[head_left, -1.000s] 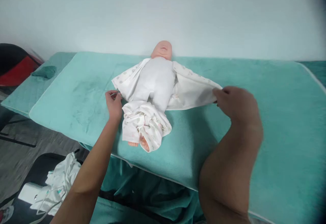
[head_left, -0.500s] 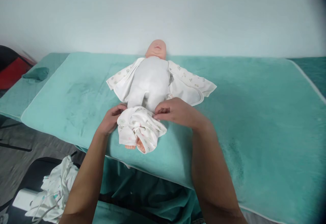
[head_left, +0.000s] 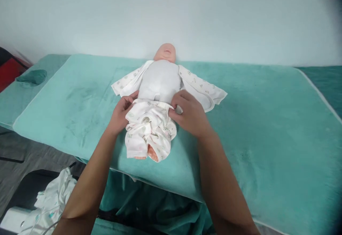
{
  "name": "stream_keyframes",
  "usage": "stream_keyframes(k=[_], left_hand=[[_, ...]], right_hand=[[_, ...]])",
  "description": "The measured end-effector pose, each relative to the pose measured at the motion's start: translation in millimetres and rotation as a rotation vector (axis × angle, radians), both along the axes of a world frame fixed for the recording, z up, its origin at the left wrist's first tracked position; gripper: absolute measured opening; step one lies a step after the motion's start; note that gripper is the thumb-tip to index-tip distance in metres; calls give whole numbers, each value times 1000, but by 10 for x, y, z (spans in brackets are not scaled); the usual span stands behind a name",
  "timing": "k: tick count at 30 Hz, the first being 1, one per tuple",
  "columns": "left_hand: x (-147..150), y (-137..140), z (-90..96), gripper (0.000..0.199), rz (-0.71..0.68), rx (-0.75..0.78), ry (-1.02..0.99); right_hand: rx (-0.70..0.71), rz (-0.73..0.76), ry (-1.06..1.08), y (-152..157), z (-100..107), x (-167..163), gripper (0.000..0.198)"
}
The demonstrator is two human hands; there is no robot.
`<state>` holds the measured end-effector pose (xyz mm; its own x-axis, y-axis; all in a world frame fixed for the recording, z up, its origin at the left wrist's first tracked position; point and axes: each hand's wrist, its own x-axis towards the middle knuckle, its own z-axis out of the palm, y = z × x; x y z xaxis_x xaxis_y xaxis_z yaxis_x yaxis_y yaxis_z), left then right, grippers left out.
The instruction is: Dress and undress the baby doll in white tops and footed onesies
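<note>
A baby doll with a white cloth body lies on its back, head toward the wall. Its arms are in a white printed baby jacket that is spread open at both sides. White printed baby pants cover the legs, bunched in folds, with the feet showing at the cuffs. My left hand is closed at the left edge of the waistband. On the other side, my right hand pinches the waistband's right edge between thumb and fingers.
A green padded table bears the doll and reaches the white wall. Its face hole is at the left. Lower left, a black chair holds crumpled white cloth, a white box and a cable.
Both hands have moved up the doll's body, drawing the pants' waistband from the legs to the lower belly. The pants now hide the upper legs.
</note>
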<state>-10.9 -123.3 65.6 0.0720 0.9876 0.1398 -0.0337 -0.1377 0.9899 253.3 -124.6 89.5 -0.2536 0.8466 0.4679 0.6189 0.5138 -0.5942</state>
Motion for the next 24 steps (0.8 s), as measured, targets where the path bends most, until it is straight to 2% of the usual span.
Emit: stream_keyframes(k=[2, 4, 8, 11, 13, 15, 18, 21, 24], left_hand=[[56, 115, -18, 24, -14, 10, 14], [112, 245, -63, 24, 35, 29, 54], [231, 595, -126, 27, 146, 53, 100], [293, 867, -119, 27, 91, 0, 107], [300, 970, -116, 27, 40, -33, 93], [277, 988, -127, 28, 11, -69, 58], [202, 921, -136, 30, -20, -109, 51], [102, 868, -91, 27, -133, -176, 45], [-8, 862, -28, 14, -274, -245, 30]], right_hand=[[131, -168, 116, 14, -103, -34, 19], [143, -259, 199, 25, -187, -47, 19], [-12, -338, 294, 151, -207, 21, 16], [-145, -429, 364, 410, -153, 91, 17], [-286, -424, 482, 603, -160, 105, 18], [-397, -394, 586, 738, -220, 94, 17], [-388, -395, 597, 772, -344, 81, 16], [-376, -400, 537, 694, -389, 123, 19], [-460, -381, 381, 626, -329, 206, 30]])
